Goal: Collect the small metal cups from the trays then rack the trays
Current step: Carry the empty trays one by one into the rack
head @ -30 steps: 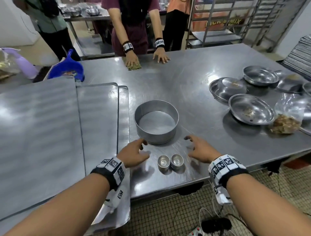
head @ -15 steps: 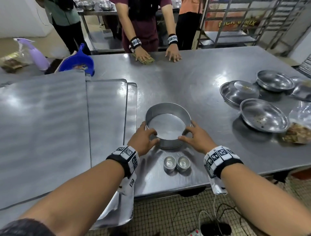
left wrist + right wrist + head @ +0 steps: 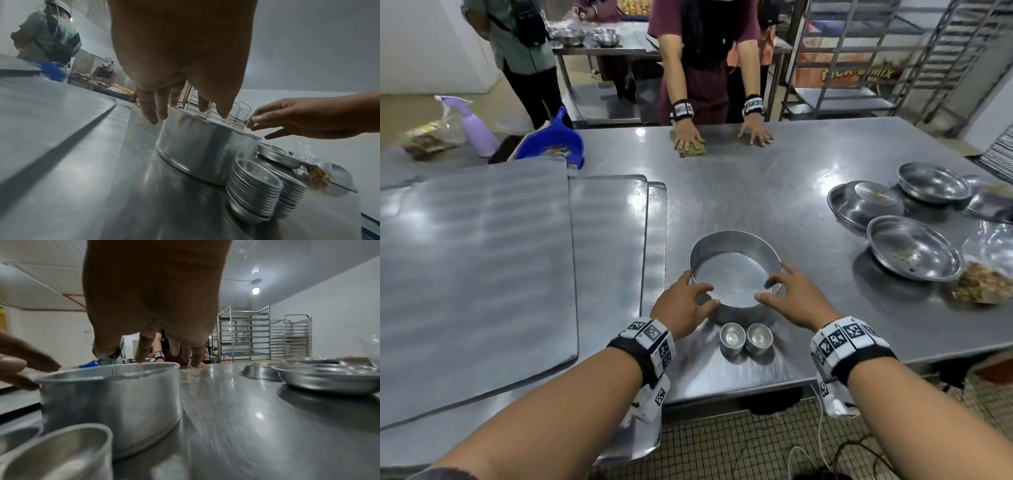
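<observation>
**A:** How far along does the job look?

**B:** Well into the first half, I'd judge. The small metal cups (image 3: 745, 339) are nested in two stacks side by side near the front edge of the table (image 3: 756, 192), just in front of the round tin (image 3: 734, 274). The trays (image 3: 482, 257) lie bare and overlapping on the left of the table, with no cups on them that I can see.

**A:** So collecting is done?

**B:** It looks gathered, but the stacks stand outside the tin, which is empty. If the tin is meant to take them, that is left. Racking is not done: all the trays lie on the table, and the racks (image 3: 265, 335) stand well apart behind it.

**A:** What are the hands doing?

**B:** The left hand (image 3: 681, 305) and right hand (image 3: 794, 298) flank the tin, fingers spread. The left grip is wide, with fingertips at the rim and wall; the right grip is also wide, its fingers at or just over the rim. I cannot tell if either truly presses the metal. Neither holds anything.

**A:** Counts?

**B:** Two stacks of cups; the left wrist view shows many rims in each, too tightly nested to count exactly. Three trays show as stepped edges. One round tin. On the right, three shallow steel dishes (image 3: 914, 253) are plain, with more metal partly cut off behind, and a plastic bag (image 3: 986, 274) of brown scraps. Two racks in the right wrist view.
</observation>
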Action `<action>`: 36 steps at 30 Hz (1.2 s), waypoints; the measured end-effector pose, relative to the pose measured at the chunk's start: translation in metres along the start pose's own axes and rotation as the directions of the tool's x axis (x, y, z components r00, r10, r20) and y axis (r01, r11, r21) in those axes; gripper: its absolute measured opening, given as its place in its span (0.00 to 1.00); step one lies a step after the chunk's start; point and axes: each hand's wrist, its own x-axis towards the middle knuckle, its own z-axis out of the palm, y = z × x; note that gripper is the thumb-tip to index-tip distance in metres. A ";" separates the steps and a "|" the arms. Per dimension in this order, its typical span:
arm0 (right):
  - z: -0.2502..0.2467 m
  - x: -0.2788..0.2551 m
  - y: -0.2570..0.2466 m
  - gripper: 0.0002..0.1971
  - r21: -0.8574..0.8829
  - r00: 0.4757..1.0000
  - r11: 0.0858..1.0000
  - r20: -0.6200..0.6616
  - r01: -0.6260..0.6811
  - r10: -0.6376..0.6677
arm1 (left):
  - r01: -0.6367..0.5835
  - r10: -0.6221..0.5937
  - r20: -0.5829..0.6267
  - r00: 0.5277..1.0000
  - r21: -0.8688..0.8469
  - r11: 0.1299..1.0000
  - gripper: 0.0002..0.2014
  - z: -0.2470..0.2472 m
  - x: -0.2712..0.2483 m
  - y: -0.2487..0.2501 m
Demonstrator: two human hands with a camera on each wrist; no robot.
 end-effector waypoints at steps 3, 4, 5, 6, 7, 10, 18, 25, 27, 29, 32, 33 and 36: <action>-0.010 0.009 -0.029 0.19 0.003 0.993 0.999 -0.114 0.035 -0.034 | 0.009 -0.012 -0.072 0.997 -0.031 0.999 0.32 -0.021 -0.007 -0.018; -0.011 0.015 -0.043 0.19 -0.006 0.987 0.998 -0.150 0.064 -0.064 | 0.034 -0.038 -0.092 0.995 -0.040 0.999 0.33 -0.031 -0.010 -0.029; -0.011 0.021 -0.060 0.19 -0.014 0.979 0.995 -0.178 0.097 -0.098 | 0.067 -0.071 -0.106 0.992 -0.043 0.997 0.33 -0.043 -0.013 -0.042; -0.009 0.027 -0.079 0.19 -0.014 0.972 0.991 -0.198 0.130 -0.130 | 0.107 -0.111 -0.113 0.987 -0.039 0.993 0.33 -0.055 -0.018 -0.059; -0.004 0.034 -0.100 0.18 -0.007 0.965 0.987 -0.208 0.162 -0.160 | 0.150 -0.153 -0.114 0.982 -0.032 0.988 0.32 -0.069 -0.023 -0.076; 0.020 0.050 -0.168 0.18 0.044 0.959 0.970 -0.165 0.239 -0.229 | 0.279 -0.280 -0.124 0.952 -0.025 0.960 0.31 -0.113 -0.045 -0.139; 0.132 0.085 -0.326 0.23 0.177 0.964 0.950 0.034 0.255 -0.265 | 0.605 -0.604 -0.192 0.774 -0.059 0.794 0.32 -0.211 -0.133 -0.325; 0.214 0.123 -0.392 0.34 0.181 0.991 0.981 0.103 0.069 -0.089 | 0.766 -0.777 -0.213 0.592 -0.151 0.625 0.40 -0.251 -0.171 -0.457; 0.229 0.131 -0.397 0.37 0.186 0.994 0.982 0.102 0.011 -0.030 | 0.790 -0.809 -0.210 0.549 -0.187 0.584 0.42 -0.252 -0.172 -0.481; 0.240 0.136 -0.398 0.37 0.201 0.997 0.979 0.075 -0.039 0.024 | 0.788 -0.832 -0.190 0.522 -0.266 0.555 0.42 -0.250 -0.172 -0.500; 0.247 0.138 -0.396 0.35 0.218 0.993 0.969 0.043 -0.114 0.107 | 0.728 -0.835 -0.144 0.531 -0.427 0.537 0.42 -0.242 -0.170 -0.528; 0.249 0.138 -0.396 0.34 0.219 0.992 0.967 0.041 -0.129 0.123 | 0.708 -0.838 -0.140 0.527 -0.473 0.524 0.41 -0.240 -0.168 -0.534; 0.251 0.134 -0.395 0.30 0.265 0.986 0.950 0.047 -0.164 0.158 | 0.656 -0.843 -0.167 0.511 -0.557 0.509 0.26 -0.238 -0.164 -0.537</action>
